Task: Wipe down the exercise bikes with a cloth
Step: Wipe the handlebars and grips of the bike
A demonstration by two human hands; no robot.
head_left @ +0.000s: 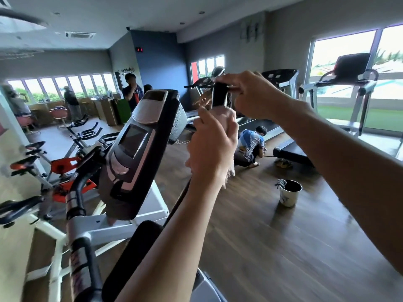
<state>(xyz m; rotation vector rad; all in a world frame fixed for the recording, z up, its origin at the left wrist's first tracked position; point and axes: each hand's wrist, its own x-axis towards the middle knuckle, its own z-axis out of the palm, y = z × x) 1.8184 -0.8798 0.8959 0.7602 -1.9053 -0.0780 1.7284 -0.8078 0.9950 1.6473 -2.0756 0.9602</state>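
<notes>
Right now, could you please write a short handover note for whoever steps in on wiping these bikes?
Left hand grips the cloth around the upright handlebar of the machine with the console.
Right hand pinches the top of that handlebar, steadying it.
A bucket stands on the floor to the right.
Done: cannot tell which parts are already wiped.
Left: finish this handlebar, then probably the console, and the spin bikes on the left.

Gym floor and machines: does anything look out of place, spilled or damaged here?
Nothing looks spilled or broken. The bucket stands upright on the wooden floor, a rag draped over its rim. A pair of sandals lies loose beside a treadmill, which is a little untidy.
</notes>
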